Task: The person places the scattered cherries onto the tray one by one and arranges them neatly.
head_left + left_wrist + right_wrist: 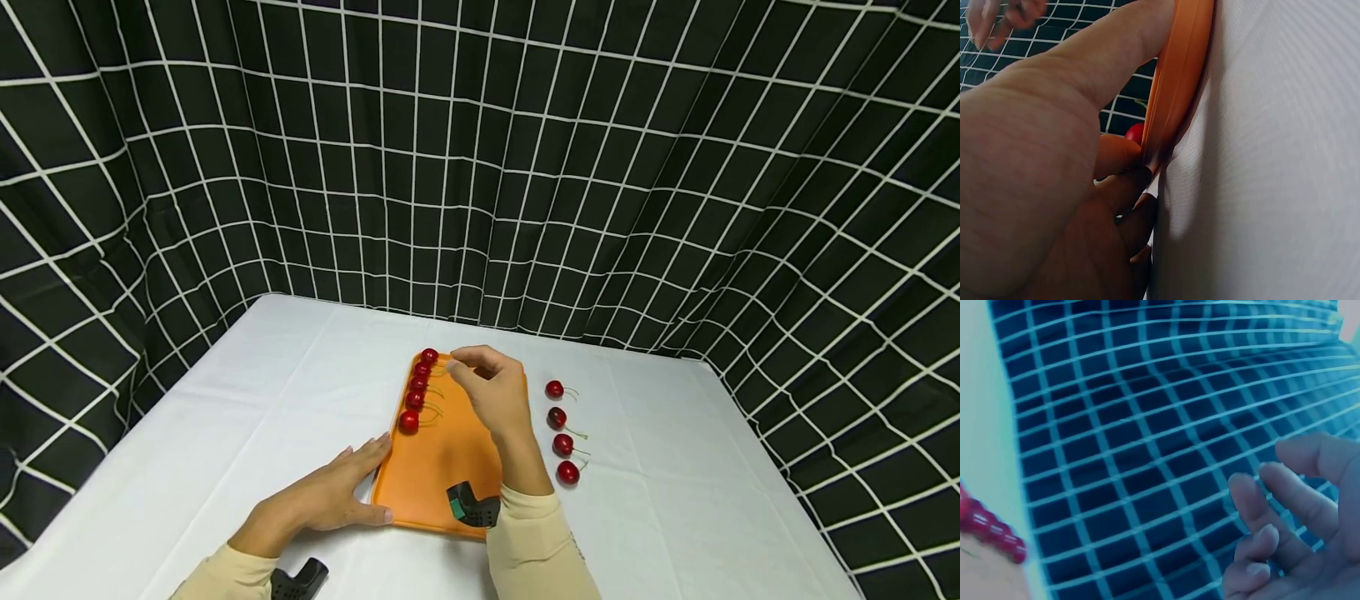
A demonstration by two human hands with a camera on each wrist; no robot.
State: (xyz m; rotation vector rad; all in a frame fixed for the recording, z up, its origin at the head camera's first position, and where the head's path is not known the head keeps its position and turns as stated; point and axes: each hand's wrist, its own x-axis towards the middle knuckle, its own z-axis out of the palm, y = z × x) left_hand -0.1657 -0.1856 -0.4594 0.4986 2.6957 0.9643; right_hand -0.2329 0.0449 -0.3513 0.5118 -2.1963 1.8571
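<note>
An orange tray (431, 487) lies on the table in the head view, with several red cherries (408, 422) lined up along its left side, stems pointing right. My left hand (330, 493) rests at the tray's near left corner, fingertips on the left edge and thumb by the front edge. In the left wrist view the thumb touches the tray's rim (1179, 69). Over the tray's far part hovers my right hand (497, 398), near the far end of the row. The right wrist view shows its fingers (1250, 500) loosely bent, apart from the thumb, holding nothing.
To the right of the tray, several more stemmed cherries (567, 472) lie in a column on the white table (675, 517). A black curtain with a white grid (450, 167) surrounds the table's back and sides.
</note>
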